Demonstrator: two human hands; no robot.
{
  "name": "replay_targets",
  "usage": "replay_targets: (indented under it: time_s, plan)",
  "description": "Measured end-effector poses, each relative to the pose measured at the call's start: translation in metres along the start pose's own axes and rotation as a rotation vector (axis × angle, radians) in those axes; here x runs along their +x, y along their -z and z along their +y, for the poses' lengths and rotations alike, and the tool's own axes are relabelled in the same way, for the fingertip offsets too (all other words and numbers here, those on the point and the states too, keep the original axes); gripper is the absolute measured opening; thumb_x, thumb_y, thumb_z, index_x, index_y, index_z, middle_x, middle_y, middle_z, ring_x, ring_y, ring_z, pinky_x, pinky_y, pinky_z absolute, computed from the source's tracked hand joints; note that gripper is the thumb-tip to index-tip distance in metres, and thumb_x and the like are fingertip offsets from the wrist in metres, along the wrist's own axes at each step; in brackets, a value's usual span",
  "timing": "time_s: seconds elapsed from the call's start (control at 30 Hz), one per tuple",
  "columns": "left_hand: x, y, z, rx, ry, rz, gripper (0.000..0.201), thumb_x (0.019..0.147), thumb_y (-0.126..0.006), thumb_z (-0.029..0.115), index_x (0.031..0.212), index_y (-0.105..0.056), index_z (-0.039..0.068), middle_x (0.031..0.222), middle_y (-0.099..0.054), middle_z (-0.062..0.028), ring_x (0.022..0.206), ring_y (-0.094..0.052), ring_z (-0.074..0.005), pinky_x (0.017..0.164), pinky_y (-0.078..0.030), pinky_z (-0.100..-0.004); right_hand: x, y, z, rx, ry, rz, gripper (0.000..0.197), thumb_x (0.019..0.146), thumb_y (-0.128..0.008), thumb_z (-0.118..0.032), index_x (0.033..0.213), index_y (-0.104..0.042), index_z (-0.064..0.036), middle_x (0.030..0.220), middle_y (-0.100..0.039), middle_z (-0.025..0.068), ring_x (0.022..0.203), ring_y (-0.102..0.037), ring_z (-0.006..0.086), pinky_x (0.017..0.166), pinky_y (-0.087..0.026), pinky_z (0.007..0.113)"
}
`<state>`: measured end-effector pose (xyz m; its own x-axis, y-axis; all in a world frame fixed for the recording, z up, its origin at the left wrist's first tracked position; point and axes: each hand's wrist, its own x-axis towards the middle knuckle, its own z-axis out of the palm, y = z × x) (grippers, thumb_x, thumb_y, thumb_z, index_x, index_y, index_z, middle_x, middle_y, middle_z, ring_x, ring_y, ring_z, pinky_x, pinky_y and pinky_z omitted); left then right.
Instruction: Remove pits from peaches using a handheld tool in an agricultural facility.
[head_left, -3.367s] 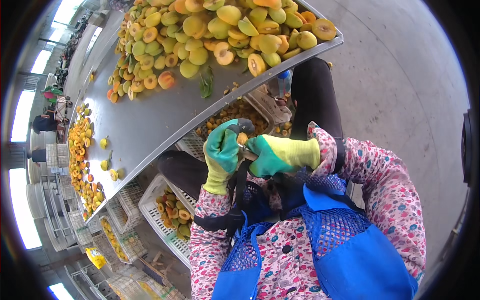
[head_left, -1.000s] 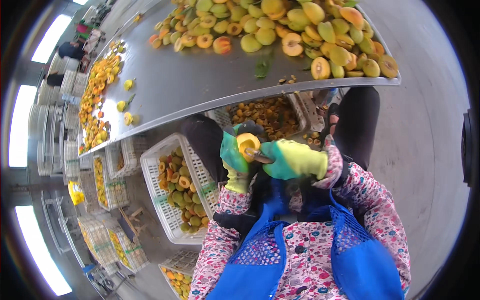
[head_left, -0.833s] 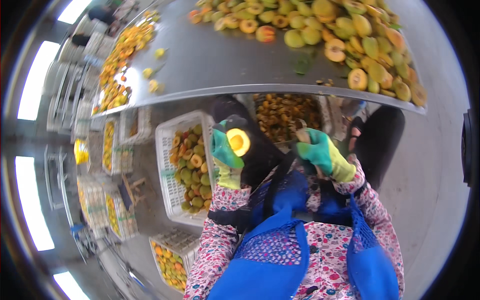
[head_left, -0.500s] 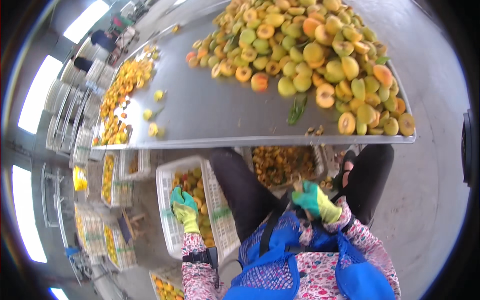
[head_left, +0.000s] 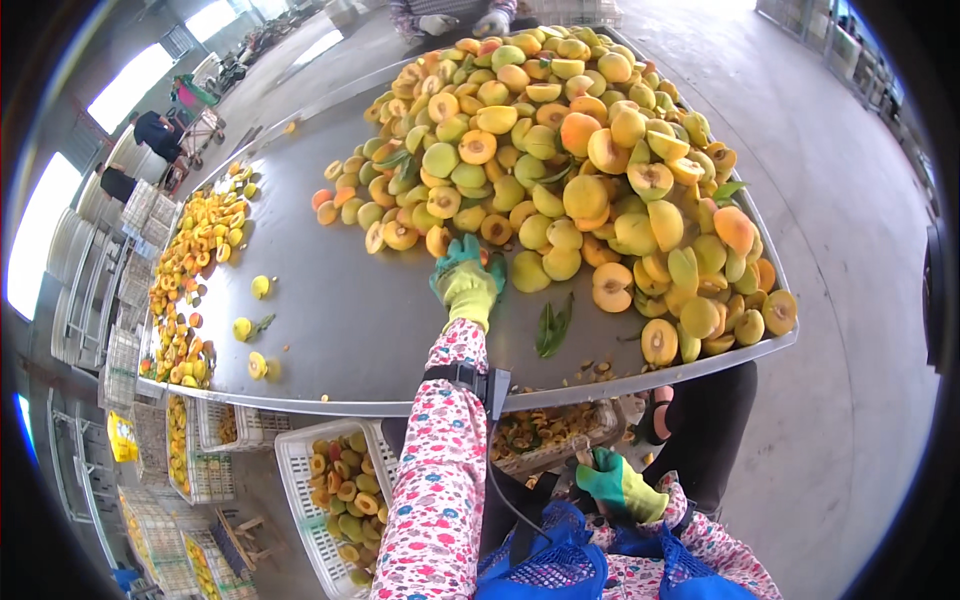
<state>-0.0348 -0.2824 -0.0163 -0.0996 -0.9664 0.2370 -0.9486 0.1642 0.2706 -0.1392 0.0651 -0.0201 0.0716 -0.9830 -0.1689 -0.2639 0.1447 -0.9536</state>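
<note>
My left hand (head_left: 465, 277), in a green-and-yellow glove, reaches over the metal table (head_left: 330, 320) to the near edge of a heap of yellow peaches (head_left: 540, 140), many of them cut in half. Its fingers are apart, at a reddish peach half (head_left: 438, 241) on the heap's edge. Low in front of my body, my right hand (head_left: 620, 487) is closed in a matching glove. A small brownish piece shows at its fingers; its kind cannot be made out. A green leaf (head_left: 553, 327) lies between heap and table edge.
More peach pieces (head_left: 190, 270) line the table's left side. Below stand a white crate (head_left: 296, 490) of peaches and a crate of peach scraps (head_left: 545, 428). Another person's gloved hands (head_left: 465, 24) show beyond the heap. Stacked crates (head_left: 140, 520) stand at left.
My left hand has gone from above the white crate up to the peach heap. My right hand stays low by my body, still closed. The view has shifted, showing more of the table.
</note>
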Motion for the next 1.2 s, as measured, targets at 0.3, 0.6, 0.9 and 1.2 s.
replay_targets:
  time_s: [0.3, 0.6, 0.9, 1.2]
  plan:
    - [-0.105, 0.084, -0.020, -1.954, 0.334, -0.401, 0.046, 0.086, -0.056, 0.032, 0.123, -0.048, 0.006, 0.111, -0.059, -0.0126, 0.090, -0.062, -0.0314, 0.074, -0.052, -0.0427, 0.039, 0.030, -0.059, 0.217, -0.187, 0.174, 0.029, 0.082, -0.057, -0.019, 0.106, -0.052, -0.0050, 0.070, -0.059, 0.0148, 0.063, -0.060, 0.0296, 0.057, -0.044, 0.040]
    - [-0.207, 0.090, 0.024, -1.507, 0.104, -0.195, 0.041, 0.097, -0.039, 0.036, 0.125, -0.044, 0.007, 0.120, -0.053, -0.0149, 0.100, -0.055, -0.0239, 0.087, -0.048, -0.0374, 0.044, 0.029, -0.092, -0.400, 0.144, 0.248, 0.023, 0.080, -0.059, -0.017, 0.094, -0.049, -0.0013, 0.070, -0.060, 0.0191, 0.064, -0.060, 0.0373, 0.055, -0.046, 0.044]
    - [-0.229, 0.111, 0.053, -1.668, 0.230, -0.154, 0.041, 0.098, -0.038, 0.031, 0.129, -0.043, 0.005, 0.116, -0.054, -0.0119, 0.098, -0.055, -0.0208, 0.087, -0.046, -0.0333, 0.026, 0.016, -0.080, -0.547, 0.240, 0.318, 0.027, 0.075, -0.061, -0.017, 0.093, -0.051, 0.0004, 0.066, -0.057, 0.0155, 0.061, -0.058, 0.0339, 0.053, -0.045, 0.041]
    - [-0.246, 0.100, 0.056, -1.368, 0.052, -0.023, 0.040, 0.097, -0.042, 0.026, 0.125, -0.045, -0.002, 0.119, -0.053, -0.0120, 0.106, -0.053, -0.0193, 0.093, -0.044, -0.0312, 0.015, 0.010, -0.059, -0.590, 0.418, 0.297, 0.027, 0.071, -0.063, -0.015, 0.091, -0.051, 0.0002, 0.065, -0.056, 0.0117, 0.056, -0.058, 0.0301, 0.049, -0.045, 0.039]
